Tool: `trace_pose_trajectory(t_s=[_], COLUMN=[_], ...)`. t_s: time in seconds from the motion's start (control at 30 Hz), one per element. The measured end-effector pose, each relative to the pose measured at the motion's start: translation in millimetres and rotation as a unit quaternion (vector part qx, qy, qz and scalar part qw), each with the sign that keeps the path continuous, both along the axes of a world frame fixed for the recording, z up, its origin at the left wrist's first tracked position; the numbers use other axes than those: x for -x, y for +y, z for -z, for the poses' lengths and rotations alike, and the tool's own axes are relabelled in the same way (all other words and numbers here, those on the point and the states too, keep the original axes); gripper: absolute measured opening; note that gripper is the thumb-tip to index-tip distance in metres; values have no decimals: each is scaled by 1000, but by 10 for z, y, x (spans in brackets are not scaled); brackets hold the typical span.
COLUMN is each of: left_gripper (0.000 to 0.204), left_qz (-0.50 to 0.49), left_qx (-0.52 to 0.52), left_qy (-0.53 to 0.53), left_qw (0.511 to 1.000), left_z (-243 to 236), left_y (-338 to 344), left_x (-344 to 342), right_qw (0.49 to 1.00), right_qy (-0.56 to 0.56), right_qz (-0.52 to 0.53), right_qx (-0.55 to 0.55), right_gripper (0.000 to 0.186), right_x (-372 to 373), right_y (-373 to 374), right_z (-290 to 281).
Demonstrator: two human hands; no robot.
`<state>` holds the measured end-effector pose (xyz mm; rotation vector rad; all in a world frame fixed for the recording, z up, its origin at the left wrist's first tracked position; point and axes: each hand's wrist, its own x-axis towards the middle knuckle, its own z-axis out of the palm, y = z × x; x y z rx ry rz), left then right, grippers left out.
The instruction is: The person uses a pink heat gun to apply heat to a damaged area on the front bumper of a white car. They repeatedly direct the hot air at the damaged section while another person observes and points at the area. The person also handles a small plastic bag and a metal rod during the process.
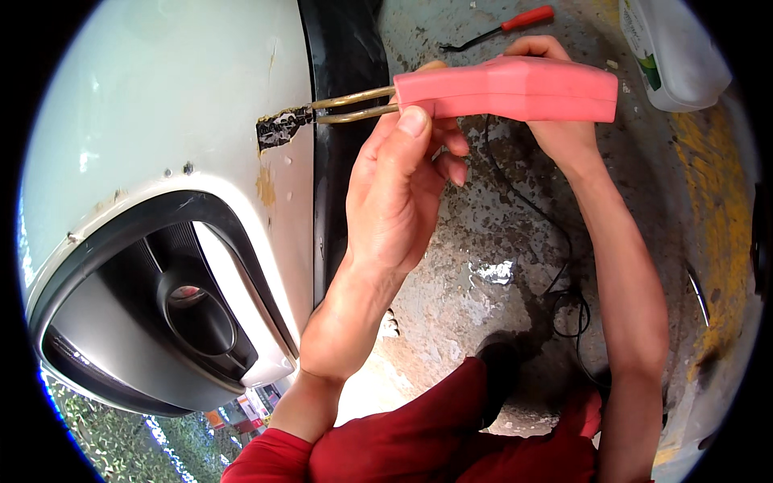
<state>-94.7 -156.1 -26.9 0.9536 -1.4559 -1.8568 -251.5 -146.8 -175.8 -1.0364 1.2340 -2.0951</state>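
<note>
My left hand (396, 189) pinches the front end of a pink tool (507, 90), thumb on its side. My right hand (560, 145) grips the tool's rear body from behind, fingertips curled over the top. Two brass-coloured metal rods (354, 97) run leftward from the tool to a dark, rough, damaged patch (278, 129) on a white car bumper (161, 97). Yellowish scraped spots mark the paint below the patch. A black trim strip (326, 209) runs alongside the white panel.
A black grille housing (129, 322) is at lower left. On the stained floor lie a red-handled tool (527, 18), a black cable (568, 241) and a thin metal piece (699, 296). A translucent jug (668, 52) stands at upper right. My red-trousered legs show below.
</note>
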Motion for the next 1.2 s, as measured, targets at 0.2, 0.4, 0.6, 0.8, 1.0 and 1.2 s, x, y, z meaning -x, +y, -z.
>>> trace_pose_trajectory(t_s=[0.2,0.4,0.6,0.8,1.0,1.2], left_gripper=[46,47,47,54,54,54], left_qz=[3,7,12,19,17,20], left_qx=[-1,2,8,23,22,33], left_qy=[3,11,11,-27,-39,-48], left_qw=[1000,1000,1000,999,999,998], left_z=[4,8,9,5,-2,-10], left_y=[-9,-19,-32,-33,-38,-36], left_x=[-9,-9,-10,-2,3,6], right_qw=[1000,1000,998,995,995,996], right_qy=[6,21,51,90,85,80], right_qz=[4,6,25,40,39,37], right_qx=[-9,-6,-15,18,33,17], right_gripper=[27,22,20,14,15,13], right_x=[6,18,23,70,91,86], right_y=[11,1,-17,-64,-80,-63], right_z=[1,9,24,40,34,29])
